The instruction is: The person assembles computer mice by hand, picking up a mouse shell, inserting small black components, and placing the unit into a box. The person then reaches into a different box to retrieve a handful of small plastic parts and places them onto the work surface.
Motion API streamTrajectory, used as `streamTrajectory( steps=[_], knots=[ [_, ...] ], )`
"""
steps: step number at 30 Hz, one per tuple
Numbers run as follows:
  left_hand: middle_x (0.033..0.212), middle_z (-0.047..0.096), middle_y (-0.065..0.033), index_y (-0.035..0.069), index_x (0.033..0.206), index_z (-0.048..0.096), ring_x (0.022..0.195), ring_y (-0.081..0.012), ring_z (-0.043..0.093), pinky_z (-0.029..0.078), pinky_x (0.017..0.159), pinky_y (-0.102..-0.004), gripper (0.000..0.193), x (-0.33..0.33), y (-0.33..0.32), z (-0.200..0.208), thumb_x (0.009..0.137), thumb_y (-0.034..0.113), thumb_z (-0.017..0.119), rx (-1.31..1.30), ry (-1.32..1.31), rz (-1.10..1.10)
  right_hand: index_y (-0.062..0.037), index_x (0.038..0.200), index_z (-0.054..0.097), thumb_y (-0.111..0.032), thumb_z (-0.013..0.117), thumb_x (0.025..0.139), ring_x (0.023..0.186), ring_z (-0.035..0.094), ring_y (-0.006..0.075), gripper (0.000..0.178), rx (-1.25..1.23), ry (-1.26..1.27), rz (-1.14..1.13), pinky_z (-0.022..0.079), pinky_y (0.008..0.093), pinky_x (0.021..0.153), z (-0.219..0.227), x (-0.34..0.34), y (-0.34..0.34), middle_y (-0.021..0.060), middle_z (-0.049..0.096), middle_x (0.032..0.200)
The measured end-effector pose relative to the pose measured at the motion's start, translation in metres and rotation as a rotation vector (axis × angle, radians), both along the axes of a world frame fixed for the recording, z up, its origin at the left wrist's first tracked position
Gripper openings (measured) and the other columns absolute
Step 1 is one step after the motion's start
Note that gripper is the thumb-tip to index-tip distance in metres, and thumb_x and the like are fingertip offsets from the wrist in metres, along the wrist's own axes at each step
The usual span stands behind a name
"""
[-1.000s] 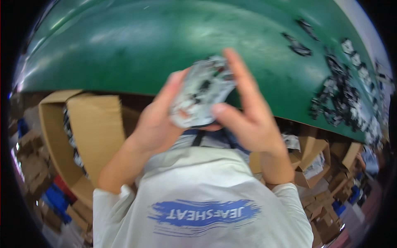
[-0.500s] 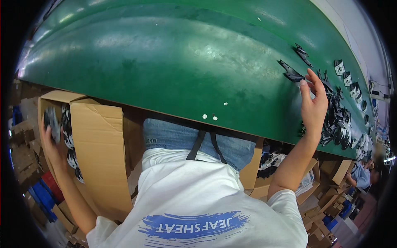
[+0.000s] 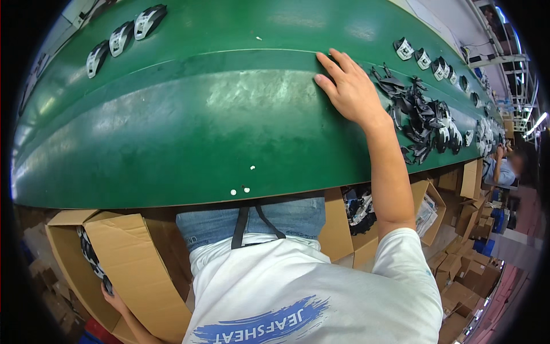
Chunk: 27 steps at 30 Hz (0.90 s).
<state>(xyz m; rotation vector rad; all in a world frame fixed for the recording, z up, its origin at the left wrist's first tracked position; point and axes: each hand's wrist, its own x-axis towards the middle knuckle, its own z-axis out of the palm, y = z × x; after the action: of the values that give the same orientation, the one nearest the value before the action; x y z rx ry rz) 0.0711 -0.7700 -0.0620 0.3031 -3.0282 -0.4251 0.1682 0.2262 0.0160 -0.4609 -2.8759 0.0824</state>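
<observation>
Low on the left, my left hand [image 3: 117,302] is inside an open cardboard box [image 3: 123,241], its fingers closed around the edge of a black-and-grey plastic part [image 3: 107,285]. The box wall hides some of that hand. More black-and-white parts [image 3: 90,252] are lined up in the box. My right hand [image 3: 350,89] reaches over the green table [image 3: 229,126] with its fingers apart, and nothing shows in it. Just right of it lies a heap of black plastic pieces [image 3: 418,112].
Three black-and-white parts [image 3: 121,39] stand at the table's far left. A row of similar parts [image 3: 423,58] runs along the far right. Small white bits [image 3: 246,190] lie near the front edge. Another cardboard box [image 3: 338,229] holds parts below the table. A co-worker [image 3: 501,169] sits at far right.
My left hand has gone lower into the box with the part. My right hand has moved away from the black pieces, and the view has shifted, bringing the far-left parts into sight.
</observation>
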Motion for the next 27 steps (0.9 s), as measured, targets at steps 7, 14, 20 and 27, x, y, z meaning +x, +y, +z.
streamTrajectory(
  steps=[7, 14, 20, 27],
  knots=[
    [0.142, 0.067, -0.0222, -0.004, 0.148, 0.060, 0.130, -0.0309, 0.065, 0.051, 0.112, -0.0390, 0.049, -0.080, 0.011, 0.024, 0.108, 0.024, 0.069, 0.087, 0.460, 0.184, -0.0107, 0.146, 0.067, -0.030, 0.076, 0.100, 0.135, 0.063, 0.0346, 0.051, -0.242, 0.139, -0.122, 0.049, 0.0428, 0.114, 0.059, 0.083, 0.004, 0.0199, 0.062, 0.151],
    [0.145, 0.063, -0.0170, 0.000, 0.150, 0.053, 0.129, -0.0267, 0.062, 0.050, 0.114, -0.0389, 0.043, -0.160, 0.252, 0.145, 0.109, 0.008, 0.061, 0.408, 0.717, -0.224, -0.0036, 0.129, 0.072, -0.028, 0.076, 0.101, 0.102, 0.075, 0.0348, 0.038, -0.120, -0.128, -0.310, 0.058, 0.0419, 0.090, 0.079, 0.131, -0.038, 0.0187, 0.076, 0.117],
    [0.141, 0.064, -0.0105, 0.006, 0.146, 0.060, 0.126, -0.0234, 0.063, 0.050, 0.111, -0.0390, 0.047, -0.245, 0.453, 0.138, 0.100, 0.008, 0.071, 0.554, 0.682, -0.663, -0.0043, 0.137, 0.067, -0.016, 0.068, 0.105, 0.112, 0.068, 0.0343, 0.034, -0.170, -0.101, -0.420, 0.053, 0.0413, 0.094, 0.048, 0.163, -0.056, 0.0170, 0.067, 0.129],
    [0.151, 0.056, -0.0191, 0.010, 0.156, 0.053, 0.132, -0.0314, 0.058, 0.047, 0.115, -0.0442, 0.065, -0.393, 0.558, 0.084, 0.097, 0.024, 0.075, 0.642, 0.400, -0.467, -0.0029, 0.126, 0.075, -0.014, 0.068, 0.106, 0.103, 0.069, 0.0323, 0.024, -0.172, 0.049, -0.459, 0.054, 0.0390, 0.090, 0.037, 0.146, -0.046, 0.0143, 0.070, 0.120]
  ],
)
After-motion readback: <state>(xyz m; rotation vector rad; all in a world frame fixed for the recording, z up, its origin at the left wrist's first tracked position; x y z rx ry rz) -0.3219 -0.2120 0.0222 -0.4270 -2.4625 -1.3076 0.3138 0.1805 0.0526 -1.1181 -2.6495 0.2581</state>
